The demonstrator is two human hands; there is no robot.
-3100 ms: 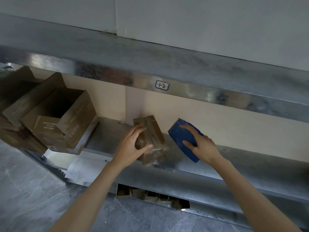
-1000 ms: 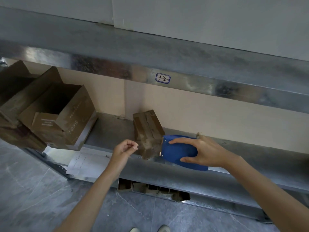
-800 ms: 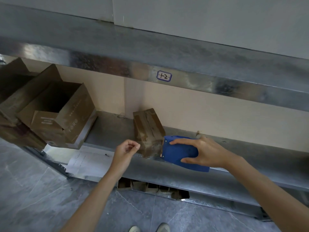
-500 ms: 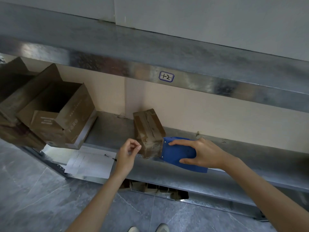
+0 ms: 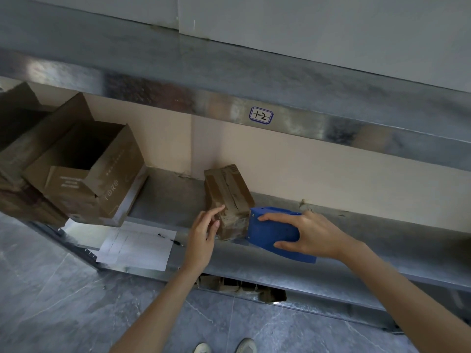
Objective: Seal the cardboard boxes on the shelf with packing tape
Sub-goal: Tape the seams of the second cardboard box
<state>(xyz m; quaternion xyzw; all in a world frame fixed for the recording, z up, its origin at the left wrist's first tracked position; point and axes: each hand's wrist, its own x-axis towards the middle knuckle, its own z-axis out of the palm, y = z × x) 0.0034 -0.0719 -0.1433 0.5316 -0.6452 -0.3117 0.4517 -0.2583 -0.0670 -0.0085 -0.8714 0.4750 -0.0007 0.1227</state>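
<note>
Clasping the dispenser (image 5: pixel 270 231) in the right hand (image 5: pixel 314 235), nose set against the near end of the box (image 5: pixel 226 192), probably to run tape down that face. Steadying the box, mid-frame on the shelf (image 5: pixel 293 270), with the left hand (image 5: pixel 204 234), fingers straight, grasping nothing. Left of frame: open carton (image 5: pixel 107 182), too dark inside to tell contents.

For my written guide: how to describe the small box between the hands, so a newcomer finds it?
Find the metal shelf below the "1-2" label. On it stands a small box, next to the blue tape dispenser. Unlike the bigger open box at the left, it is closed and taped.
</note>
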